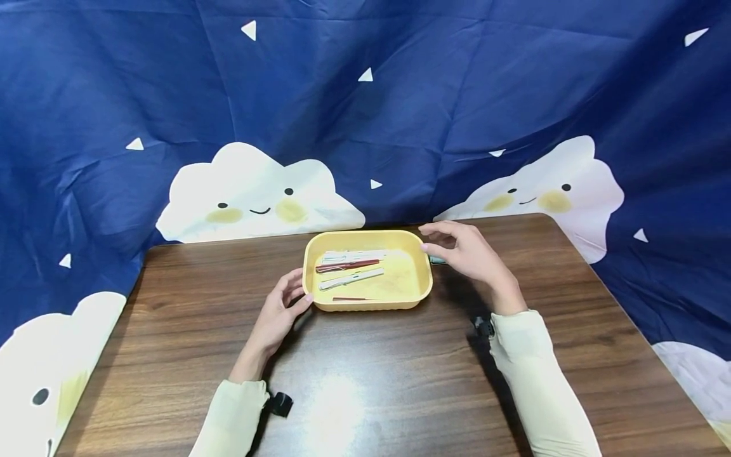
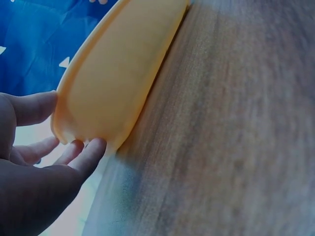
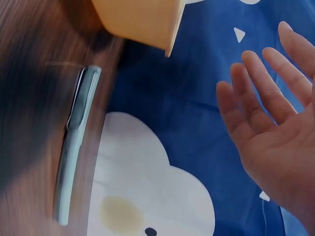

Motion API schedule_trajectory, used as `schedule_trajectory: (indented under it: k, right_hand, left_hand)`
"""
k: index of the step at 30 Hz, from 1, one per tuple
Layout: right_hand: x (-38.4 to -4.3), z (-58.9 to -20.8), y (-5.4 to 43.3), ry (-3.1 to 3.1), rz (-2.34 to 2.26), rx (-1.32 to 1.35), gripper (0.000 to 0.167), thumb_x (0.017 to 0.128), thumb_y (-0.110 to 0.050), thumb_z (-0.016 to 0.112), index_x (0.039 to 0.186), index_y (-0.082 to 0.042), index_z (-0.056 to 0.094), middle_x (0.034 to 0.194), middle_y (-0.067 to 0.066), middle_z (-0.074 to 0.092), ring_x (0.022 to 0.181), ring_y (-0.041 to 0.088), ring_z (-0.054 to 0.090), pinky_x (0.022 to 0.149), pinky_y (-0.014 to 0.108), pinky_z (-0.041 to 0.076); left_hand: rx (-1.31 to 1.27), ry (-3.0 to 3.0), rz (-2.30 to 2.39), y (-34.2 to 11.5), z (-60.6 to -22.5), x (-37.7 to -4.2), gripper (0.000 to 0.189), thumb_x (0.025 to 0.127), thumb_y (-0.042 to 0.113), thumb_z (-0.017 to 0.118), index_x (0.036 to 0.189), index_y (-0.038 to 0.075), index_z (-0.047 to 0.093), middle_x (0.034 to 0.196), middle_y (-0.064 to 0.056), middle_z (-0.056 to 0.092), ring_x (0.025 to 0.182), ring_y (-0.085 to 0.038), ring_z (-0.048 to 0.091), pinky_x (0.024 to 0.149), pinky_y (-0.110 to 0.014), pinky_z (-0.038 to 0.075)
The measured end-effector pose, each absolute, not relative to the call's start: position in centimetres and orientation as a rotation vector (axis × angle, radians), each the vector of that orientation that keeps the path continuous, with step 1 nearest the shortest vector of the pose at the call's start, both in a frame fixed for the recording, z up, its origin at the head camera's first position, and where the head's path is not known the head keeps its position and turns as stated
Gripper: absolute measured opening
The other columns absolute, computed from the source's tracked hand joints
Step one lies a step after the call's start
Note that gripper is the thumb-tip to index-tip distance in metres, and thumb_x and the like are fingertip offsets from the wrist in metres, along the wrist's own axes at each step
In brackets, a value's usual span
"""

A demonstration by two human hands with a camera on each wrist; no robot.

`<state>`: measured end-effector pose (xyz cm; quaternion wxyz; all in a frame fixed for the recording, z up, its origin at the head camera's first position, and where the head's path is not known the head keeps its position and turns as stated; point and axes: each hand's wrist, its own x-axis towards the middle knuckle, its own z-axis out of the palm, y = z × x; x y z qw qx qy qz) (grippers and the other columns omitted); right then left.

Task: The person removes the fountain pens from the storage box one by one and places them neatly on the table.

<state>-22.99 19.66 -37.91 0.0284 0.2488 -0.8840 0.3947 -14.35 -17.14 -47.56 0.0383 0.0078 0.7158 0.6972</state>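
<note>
A yellow plastic basket (image 1: 365,305) stands on the table, with several slim pens inside. Among them are a dark red pen (image 1: 348,266) and a white pen (image 1: 351,279). My left hand (image 1: 283,307) grips the basket's left end, thumb at the front corner and fingers round the end wall. In the left wrist view, the fingertips (image 2: 93,147) press on the wall. Beside the right end, my right hand (image 1: 469,253) hovers with spread, loosely bent fingers, holding nothing. Below it a pale teal pen (image 3: 74,147) with a clip lies on the table, largely hidden in the head view.
The brown wooden table (image 1: 377,368) ends just behind the basket. A blue cloth (image 1: 400,114) with white clouds and triangles hangs behind it and down its sides. Dark wrist devices sit at both sleeves, the left one (image 1: 280,404) close to the table.
</note>
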Motion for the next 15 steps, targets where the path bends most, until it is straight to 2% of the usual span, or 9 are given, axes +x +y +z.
schedule_trajectory:
  k: [8, 15]
  right_hand:
    - [-22.8, -38.4, 18.1, -2.693, 1.197, 0.840, 0.031, 0.091, -0.013, 0.077, 0.120, -0.005, 0.072, 0.108, 0.008, 0.072, 0.092, 0.020, 0.065, 0.080, 0.040, 0.054]
    - [-22.7, -39.1, 17.1, -2.712, 1.243, 0.860, 0.032, 0.090, -0.015, 0.078, 0.120, -0.005, 0.073, 0.110, 0.009, 0.072, 0.098, 0.030, 0.067, 0.083, 0.043, 0.055]
  left_hand:
    - [0.043, 2.208, 2.136, -17.3, -47.6, -14.4, 0.059, 0.097, 0.000, 0.064, 0.151, 0.001, 0.039, 0.144, -0.022, 0.049, 0.130, -0.035, 0.049, 0.096, -0.019, 0.043]
    - [0.038, 2.207, 2.139, -17.2, -47.6, -14.4, 0.059, 0.097, 0.000, 0.065, 0.151, 0.001, 0.039, 0.143, -0.022, 0.049, 0.129, -0.035, 0.049, 0.096, -0.020, 0.043]
